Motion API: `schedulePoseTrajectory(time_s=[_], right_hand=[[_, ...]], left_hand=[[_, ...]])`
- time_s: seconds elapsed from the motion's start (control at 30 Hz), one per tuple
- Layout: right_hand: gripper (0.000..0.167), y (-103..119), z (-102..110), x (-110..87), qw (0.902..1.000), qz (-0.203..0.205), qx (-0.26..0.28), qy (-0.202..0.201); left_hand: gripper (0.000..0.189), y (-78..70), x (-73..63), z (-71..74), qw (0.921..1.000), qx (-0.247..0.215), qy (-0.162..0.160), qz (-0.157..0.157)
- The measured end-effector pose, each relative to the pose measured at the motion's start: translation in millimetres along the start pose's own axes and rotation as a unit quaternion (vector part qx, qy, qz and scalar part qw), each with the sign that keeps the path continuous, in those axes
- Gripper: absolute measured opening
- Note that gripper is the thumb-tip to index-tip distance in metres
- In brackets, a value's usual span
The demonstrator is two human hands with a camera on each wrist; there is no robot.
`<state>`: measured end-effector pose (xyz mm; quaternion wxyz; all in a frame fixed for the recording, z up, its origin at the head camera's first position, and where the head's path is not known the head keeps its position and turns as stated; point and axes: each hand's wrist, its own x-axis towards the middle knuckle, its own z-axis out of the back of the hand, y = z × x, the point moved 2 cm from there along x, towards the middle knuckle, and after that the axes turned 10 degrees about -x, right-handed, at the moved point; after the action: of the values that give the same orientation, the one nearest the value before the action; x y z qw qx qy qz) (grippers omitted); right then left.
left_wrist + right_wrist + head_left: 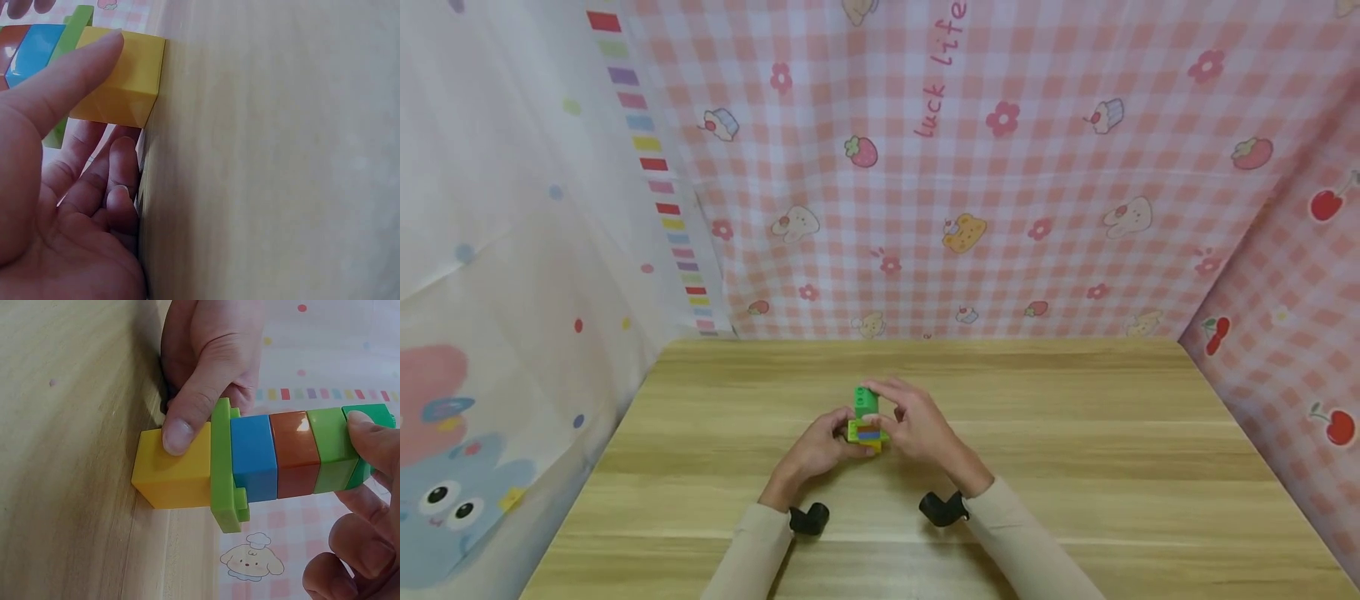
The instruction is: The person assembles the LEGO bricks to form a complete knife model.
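A tower of toy building bricks stands upright on the wooden table. At its foot is a yellow brick (181, 478), and over that a wider lime green plate (222, 469) juts out at the sides. Above the plate come a blue brick (253, 456), a brown brick (297, 450) and a light green brick (332, 450), with a darker green brick (866, 402) at the top. My left hand (816, 446) grips the yellow brick, thumb on its near face and fingers behind. Up at the top, my right hand (925, 425) pinches the darker green brick between thumb and fingers.
The wooden table (1037, 458) spreads out around the hands. Behind it hangs a pink checked cloth (1060, 183), with a white patterned cloth (550, 233) on the left and another checked cloth (1292, 333) on the right. Black wrist mounts (942, 508) sit at both wrists.
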<state>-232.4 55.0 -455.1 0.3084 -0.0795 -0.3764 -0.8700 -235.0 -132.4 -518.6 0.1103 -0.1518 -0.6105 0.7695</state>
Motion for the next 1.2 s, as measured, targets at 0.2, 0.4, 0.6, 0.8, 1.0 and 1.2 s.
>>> schedulePoseTrajectory(time_s=[0.2, 0.4, 0.6, 0.8, 1.0, 1.2], right_hand=[[0.046, 0.1, -0.4, -2.4, 1.0, 0.003, 0.004, -0.003], [0.048, 0.0, 0.1, -4.2, 1.0, -0.002, -0.003, -0.003], [0.049, 2.4, 0.3, -3.3, 0.9998, -0.005, -0.017, -0.004], [0.054, 10.2, -0.9, -5.7, 0.9971, 0.006, -0.075, -0.002], [0.074, 8.8, -4.7, -9.9, 0.9965, 0.002, -0.083, 0.012], [0.077, 3.5, -2.4, -12.7, 0.9976, -0.011, -0.069, 0.001]], left_hand=[[0.035, -0.2, -0.4, -0.2, 1.0, -0.005, 0.005, -0.002], [0.035, 1.0, 0.4, -1.2, 0.9998, -0.011, 0.013, -0.013], [0.033, 0.5, -0.7, -0.6, 0.9998, -0.002, 0.003, -0.021], [0.037, 1.7, -3.3, 0.4, 0.9997, 0.009, -0.006, -0.024], [0.042, 1.9, -3.2, -1.3, 0.9995, -0.016, -0.005, -0.027], [0.064, -8.2, -7.0, -7.7, 0.9976, -0.067, 0.012, -0.014]])
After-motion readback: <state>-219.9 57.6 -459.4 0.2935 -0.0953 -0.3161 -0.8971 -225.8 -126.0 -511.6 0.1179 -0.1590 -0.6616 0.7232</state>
